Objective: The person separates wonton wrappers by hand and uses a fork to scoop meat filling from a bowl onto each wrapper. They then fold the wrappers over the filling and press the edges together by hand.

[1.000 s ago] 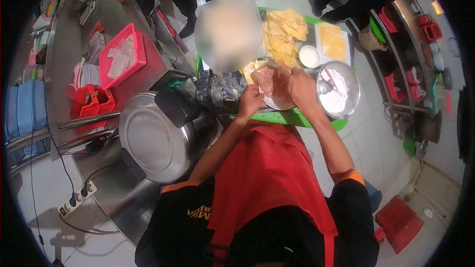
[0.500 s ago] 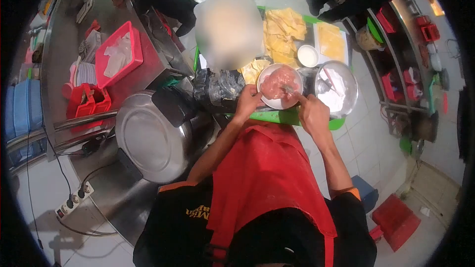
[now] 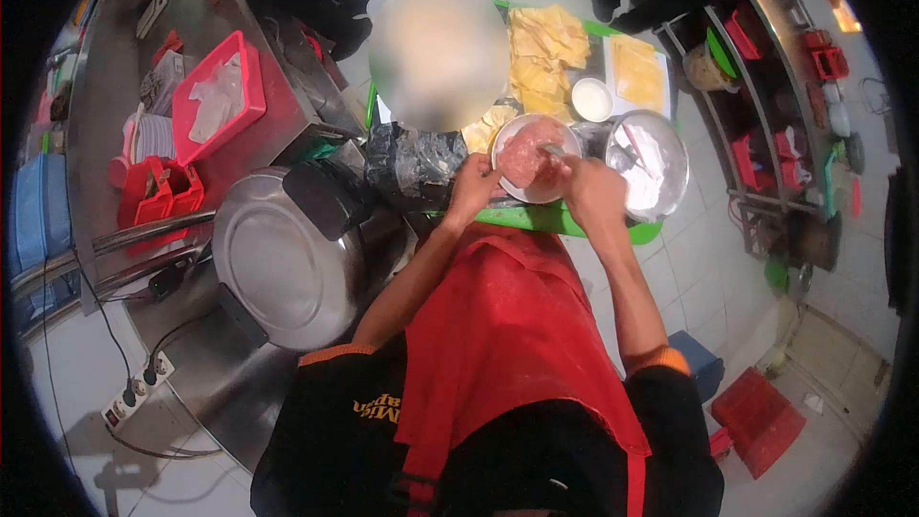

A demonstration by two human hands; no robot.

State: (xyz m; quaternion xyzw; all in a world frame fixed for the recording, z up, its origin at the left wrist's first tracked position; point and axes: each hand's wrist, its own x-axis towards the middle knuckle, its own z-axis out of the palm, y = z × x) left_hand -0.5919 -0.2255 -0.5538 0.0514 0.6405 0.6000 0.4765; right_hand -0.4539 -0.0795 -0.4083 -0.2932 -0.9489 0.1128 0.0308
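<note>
A white bowl (image 3: pixel 548 199) of pink minced meat (image 3: pixel 522 159) stands near the green table edge (image 3: pixel 548 221). Its left rim is gripped by my left hand (image 3: pixel 472 189), fingers closed around the side. My right hand (image 3: pixel 594 195) is wrapped round the handle of a metal spoon (image 3: pixel 553 149), whose head is down in the meat. To the right of the bowl sits a round metal bowl (image 3: pixel 682 168) with white powder (image 3: pixel 643 190) and a stick-like utensil in it. A small white cup (image 3: pixel 593 100) with pale contents stands just behind.
Yellow dough sheets (image 3: pixel 548 43) lie at the back, with more on a white board (image 3: pixel 662 86). A black plastic-wrapped bundle (image 3: pixel 416 165) is left of the bowl. A large metal pot (image 3: pixel 282 258) and a pink tray (image 3: pixel 257 86) are further left. Two people stand beyond the table.
The spoon has moved within the meat and shows more upright, with my right hand shifted slightly left and turned. My left hand stays on the rim. The whole view has shifted a little.
</note>
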